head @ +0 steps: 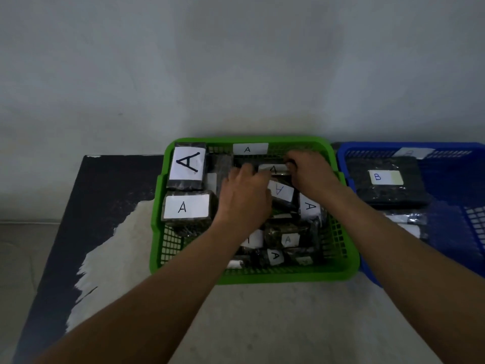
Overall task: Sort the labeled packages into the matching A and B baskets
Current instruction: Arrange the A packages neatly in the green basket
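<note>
Grey wall behind; the worn table lies bare to the left. In the crowded green A basket, the left hand and the right hand grip opposite ends of an A-labelled package near the far rim. The blue B basket sits just beside, on the right.

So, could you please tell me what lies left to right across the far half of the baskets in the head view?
Large-A package → left hand → small A-labelled package → right hand → B-labelled package.
</note>
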